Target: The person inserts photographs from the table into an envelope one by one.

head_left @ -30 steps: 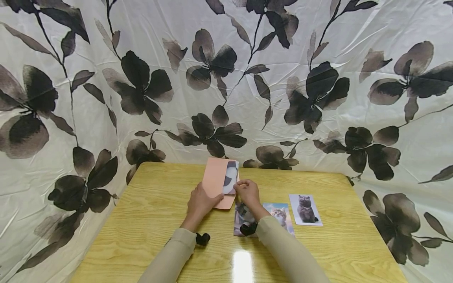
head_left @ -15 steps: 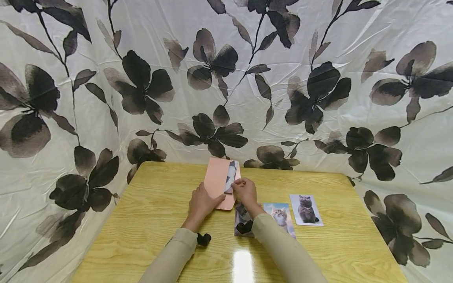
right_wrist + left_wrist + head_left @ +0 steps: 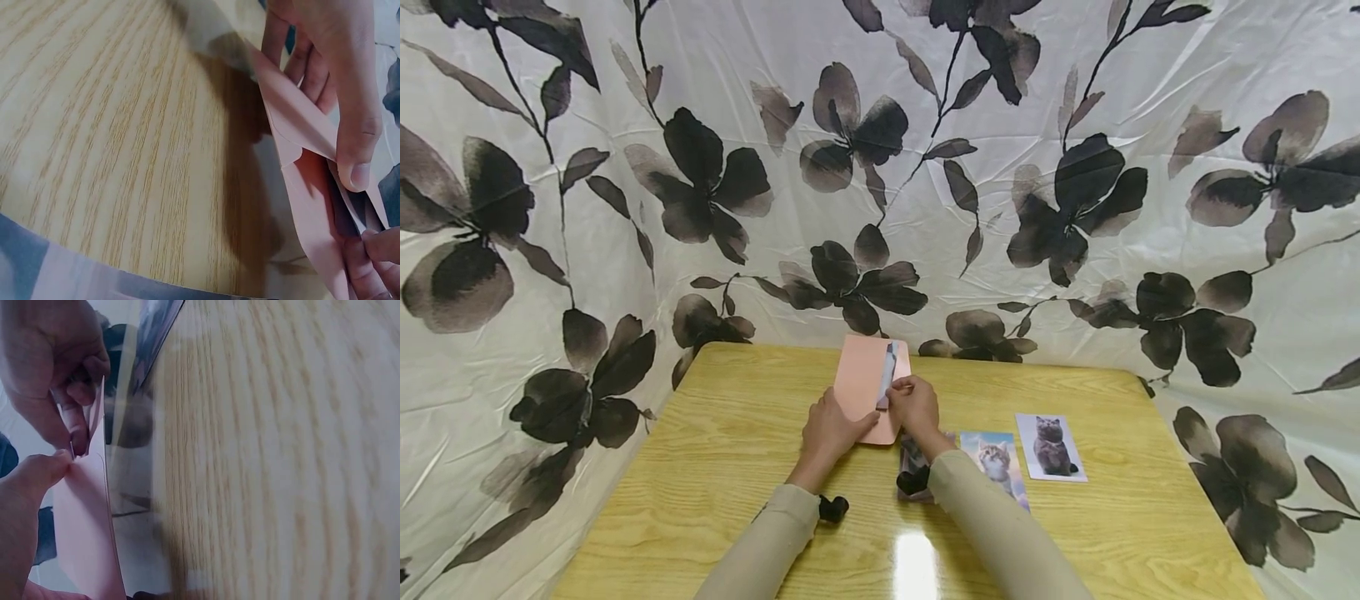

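Observation:
My left hand (image 3: 829, 429) grips a pink envelope (image 3: 859, 375) near its lower left, fingers behind it and thumb at the opening. A picture card (image 3: 889, 367) is mostly inside, with a narrow strip showing along the open right side. My right hand (image 3: 916, 408) pinches the card's exposed edge. In the right wrist view, the card (image 3: 356, 203) runs between the envelope's parted sides, and the left thumb presses on the envelope's (image 3: 300, 112) front edge. The left wrist view has both hands meeting at the mouth of the envelope (image 3: 87, 531), which is raised above the table.
On the wooden table (image 3: 715, 467), a grey cat photo (image 3: 1052, 450) lies at the right. Nearer is a kitten photo (image 3: 994, 458), partly under the right sleeve. Another photo (image 3: 916, 462) is partly hidden below the right wrist. Floral cloth (image 3: 850, 200) hangs behind and at both sides.
The card has slid leftward, deeper into the envelope, so its visible strip is narrower. My right hand has moved slightly left with it; the left hand keeps its hold.

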`<state>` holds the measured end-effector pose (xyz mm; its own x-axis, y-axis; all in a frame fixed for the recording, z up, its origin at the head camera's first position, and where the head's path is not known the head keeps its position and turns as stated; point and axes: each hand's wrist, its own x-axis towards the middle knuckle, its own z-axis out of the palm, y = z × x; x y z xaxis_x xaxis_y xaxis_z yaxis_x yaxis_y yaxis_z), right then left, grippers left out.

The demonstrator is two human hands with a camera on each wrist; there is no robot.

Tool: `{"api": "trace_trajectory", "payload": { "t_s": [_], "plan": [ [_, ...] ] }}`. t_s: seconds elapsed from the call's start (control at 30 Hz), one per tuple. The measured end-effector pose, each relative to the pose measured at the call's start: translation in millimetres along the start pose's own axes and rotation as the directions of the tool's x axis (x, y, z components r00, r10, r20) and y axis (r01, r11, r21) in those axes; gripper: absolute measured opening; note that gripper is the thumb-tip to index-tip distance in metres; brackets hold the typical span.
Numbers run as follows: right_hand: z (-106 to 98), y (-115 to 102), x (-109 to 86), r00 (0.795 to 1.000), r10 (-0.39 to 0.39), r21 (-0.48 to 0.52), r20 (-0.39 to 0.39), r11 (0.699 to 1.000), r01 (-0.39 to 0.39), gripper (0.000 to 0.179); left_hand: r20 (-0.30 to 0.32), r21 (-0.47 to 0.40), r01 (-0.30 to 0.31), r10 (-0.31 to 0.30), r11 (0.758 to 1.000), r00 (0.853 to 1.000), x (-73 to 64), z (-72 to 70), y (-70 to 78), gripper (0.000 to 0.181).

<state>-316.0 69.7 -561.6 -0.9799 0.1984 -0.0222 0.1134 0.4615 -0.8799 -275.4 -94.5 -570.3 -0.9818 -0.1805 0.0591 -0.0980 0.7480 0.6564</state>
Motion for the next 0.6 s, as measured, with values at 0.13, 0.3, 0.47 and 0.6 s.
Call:
{"api": "trace_trajectory", "payload": {
  "t_s": [0.13, 0.3, 0.47, 0.6],
  "plan": [
    [1.8, -0.2, 0.9, 1.0, -0.003, -0.009, -0.005, 1.0, 0.003, 0.009, -0.001, -0.003, 0.002, -0.002, 1.0, 1.0, -0.2, -0.8, -0.1, 0.103],
    [2.4, -0.6, -0.8, 1.0, -0.021, -0.014, -0.009, 1.0, 0.021, 0.009, 0.003, 0.004, 0.006, -0.006, 1.0, 1.0, -0.1, -1.4, 0.1, 0.106],
    [3.7, -2.3, -2.8, 0.999, -0.053, -0.059, -0.007, 0.997, 0.053, 0.013, 0.002, 0.018, -0.003, 0.003, 1.0, 1.0, -0.5, -0.7, 0.4, 0.104],
    [5.3, -4.6, -3.0, 0.998, -0.058, -0.064, -0.007, 0.996, 0.057, 0.021, 0.0, 0.017, -0.008, 0.008, 1.0, 1.0, -0.6, -0.6, 0.7, 0.101]
  ]
}}
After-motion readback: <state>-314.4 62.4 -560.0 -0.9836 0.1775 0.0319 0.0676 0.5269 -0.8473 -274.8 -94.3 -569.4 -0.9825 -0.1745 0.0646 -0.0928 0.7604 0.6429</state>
